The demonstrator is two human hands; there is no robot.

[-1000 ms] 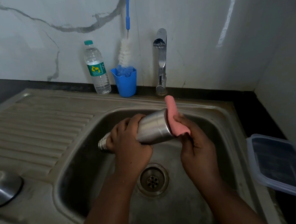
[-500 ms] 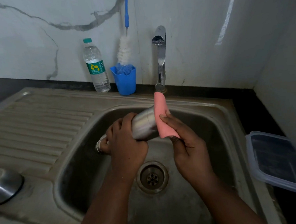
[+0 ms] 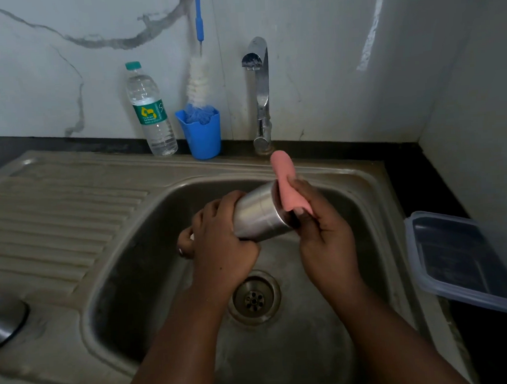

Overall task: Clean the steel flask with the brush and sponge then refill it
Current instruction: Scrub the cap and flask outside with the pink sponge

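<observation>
Steel sink (image 3: 364, 185), tap off. Your left hand (image 3: 220, 247) grips flask (image 3: 259, 215) sideways over basin; right hand (image 3: 323, 232) pinches soft pink sponge (image 3: 287, 186) against its base. Wet steel likely slippery: hold mid-body firmly.

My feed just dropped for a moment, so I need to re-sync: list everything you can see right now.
steel flask: one, silver, held sideways over the sink
sponge: one, pink, against the flask's base end
sink: one, steel, with drainboard on the left
drain: one, steel, basin floor
tap: one, chrome, behind the basin
bottle brush: one, white and blue, standing in the cup
cup: one, blue, left of tap
water bottle: one, clear, left of cup
container: one, clear, lidded, right edge
steel object: one, left edge
left hand: grips flask
right hand: holds sponge
</observation>
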